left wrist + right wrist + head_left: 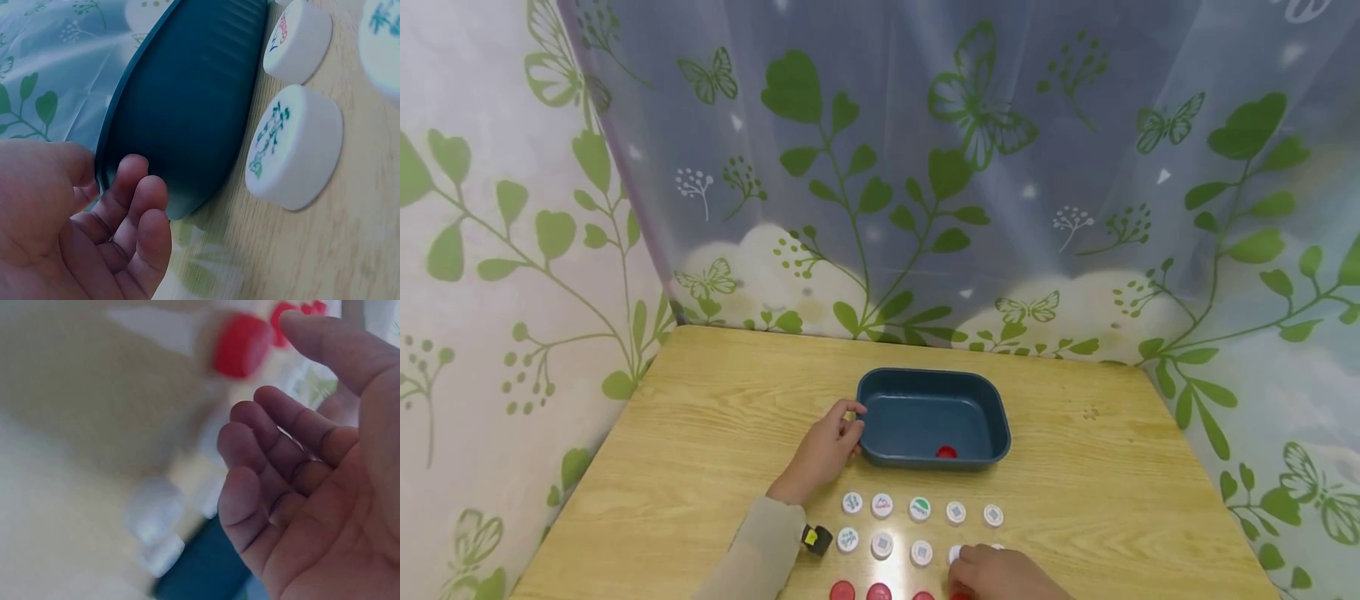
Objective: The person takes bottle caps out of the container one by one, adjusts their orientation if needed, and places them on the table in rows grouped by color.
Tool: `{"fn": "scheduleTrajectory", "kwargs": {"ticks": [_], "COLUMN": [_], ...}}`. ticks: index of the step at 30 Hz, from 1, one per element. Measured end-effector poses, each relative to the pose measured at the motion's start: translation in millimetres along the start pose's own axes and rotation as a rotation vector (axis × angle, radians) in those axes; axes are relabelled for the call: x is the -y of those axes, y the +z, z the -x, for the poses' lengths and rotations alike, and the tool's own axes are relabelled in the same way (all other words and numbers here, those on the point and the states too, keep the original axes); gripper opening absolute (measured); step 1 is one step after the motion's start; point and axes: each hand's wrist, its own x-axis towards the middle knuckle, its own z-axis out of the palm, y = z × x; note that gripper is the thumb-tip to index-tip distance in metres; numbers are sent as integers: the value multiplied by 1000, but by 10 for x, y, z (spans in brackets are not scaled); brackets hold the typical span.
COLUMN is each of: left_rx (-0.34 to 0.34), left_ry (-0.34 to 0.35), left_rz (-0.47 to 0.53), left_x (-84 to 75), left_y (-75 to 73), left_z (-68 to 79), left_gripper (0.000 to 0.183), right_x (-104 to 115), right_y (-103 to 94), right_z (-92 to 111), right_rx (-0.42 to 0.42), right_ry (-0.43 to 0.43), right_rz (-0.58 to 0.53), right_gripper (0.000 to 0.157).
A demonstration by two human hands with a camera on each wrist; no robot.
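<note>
A dark blue rectangular basin (925,462) stands on the table with one red bottle cap (947,452) inside. My left hand (818,454) holds the basin's left rim, index finger over the edge; in the left wrist view the other fingers curl loosely beside the outer wall. My right hand (1000,575) is low over the right end of the bottle caps, partly covering a white cap (954,555) and a red one. In the right wrist view its fingers are relaxed, thumb apart, and nothing shows between them; a red cap (242,345) lies beyond the thumb.
Two rows of white bottle caps (882,505), some with printed tops, lie in front of the basin. A row of red caps (842,591) is nearer, cut by the frame's bottom. The wooden table (715,417) meets patterned curtains (880,208) behind and at both sides.
</note>
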Motion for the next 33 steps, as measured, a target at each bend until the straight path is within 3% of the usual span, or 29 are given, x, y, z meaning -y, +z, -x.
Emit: {"fn": "scheduleTrajectory", "kwargs": {"ticks": [5,8,13,16,20,24,30,33], "left_rx": [-4,-3,9,17,22,25,39,33], "left_ry": [6,7,0,1,12,14,-8,-18], "left_rz": [0,0,7,28,45,35,24,24], "left_x": [-8,-13,19,28,35,38,19,20], "left_y": [-2,-1,-18,-28,-32,-33,-40,-40], "left_z": [2,3,21,22,12,3,-4,-3], "left_gripper": [26,26,25,26,27,27,28,26], "right_x": [-44,-152,-403,-524,-620,-629,-497,-449], "right_y": [-479,-838,-1399,-1601,-1664,-1612,-1508,-1425], "right_z": [-36,-164,-633,-970,-1332,-1549,-1620,-1647], "right_rx": [-117,-174,-174,-114,33,150,335,439], "right_ry": [-37,-49,-6,58,147,263,521,581], "right_rz": [6,37,43,13,-16,35,182,168], "right_gripper": [20,17,17,21,31,31,46,40]}}
